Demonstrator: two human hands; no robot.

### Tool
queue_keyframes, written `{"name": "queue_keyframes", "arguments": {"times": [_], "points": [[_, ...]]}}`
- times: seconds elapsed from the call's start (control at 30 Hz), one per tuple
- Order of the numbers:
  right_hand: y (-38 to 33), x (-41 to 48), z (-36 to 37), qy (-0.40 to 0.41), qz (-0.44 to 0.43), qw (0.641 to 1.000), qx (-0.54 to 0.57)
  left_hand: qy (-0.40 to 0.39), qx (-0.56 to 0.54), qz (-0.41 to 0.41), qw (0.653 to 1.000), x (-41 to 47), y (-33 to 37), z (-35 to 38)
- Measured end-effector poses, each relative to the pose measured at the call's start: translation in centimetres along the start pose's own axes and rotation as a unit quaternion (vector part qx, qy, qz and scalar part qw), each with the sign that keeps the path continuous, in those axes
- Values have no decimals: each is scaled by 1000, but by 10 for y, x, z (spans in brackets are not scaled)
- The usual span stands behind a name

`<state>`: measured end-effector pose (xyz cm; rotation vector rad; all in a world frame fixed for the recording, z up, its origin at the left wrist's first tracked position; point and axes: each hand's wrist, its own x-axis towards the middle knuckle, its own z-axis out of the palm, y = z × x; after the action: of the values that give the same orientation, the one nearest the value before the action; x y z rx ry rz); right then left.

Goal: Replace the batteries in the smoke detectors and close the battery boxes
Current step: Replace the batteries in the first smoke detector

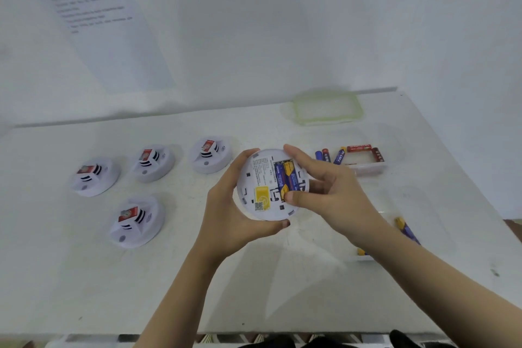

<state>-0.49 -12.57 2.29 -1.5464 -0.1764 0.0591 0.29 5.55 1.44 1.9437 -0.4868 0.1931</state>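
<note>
A round white smoke detector (261,178) is held back side up above the table, its battery bay uncovered with blue-and-yellow batteries (285,176) lying in it. My left hand (228,215) cups its left and lower rim. My right hand (324,186) wraps the right rim, index finger over the top edge and thumb pressed on the lower end of the batteries. A yellow label (261,195) sits on the detector's back. The battery cover is not in sight.
Several other smoke detectors (94,176) (152,162) (210,154) (137,220) rest face up at left. A clear box of batteries (364,168) stands at right, its green-rimmed lid (327,107) behind. Loose batteries (406,230) lie in another clear container near my right forearm. A printed sheet hangs on the wall.
</note>
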Motion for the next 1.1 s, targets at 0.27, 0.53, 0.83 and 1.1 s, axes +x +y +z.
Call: {"name": "queue_keyframes", "arguments": {"times": [0.27, 0.53, 0.83, 1.1], "points": [[25, 3, 39, 13, 28, 998, -54, -27, -18, -66, 997, -15, -35, -25], [47, 8, 76, 97, 62, 981, -157, -72, -14, -101, 992, -31, -76, -50], [86, 29, 75, 110, 83, 853, -504, -90, -12, -106, 990, -33, -100, -74], [78, 33, 75, 181, 48, 850, -493, -118, -42, -105, 987, -37, -111, -79]]}}
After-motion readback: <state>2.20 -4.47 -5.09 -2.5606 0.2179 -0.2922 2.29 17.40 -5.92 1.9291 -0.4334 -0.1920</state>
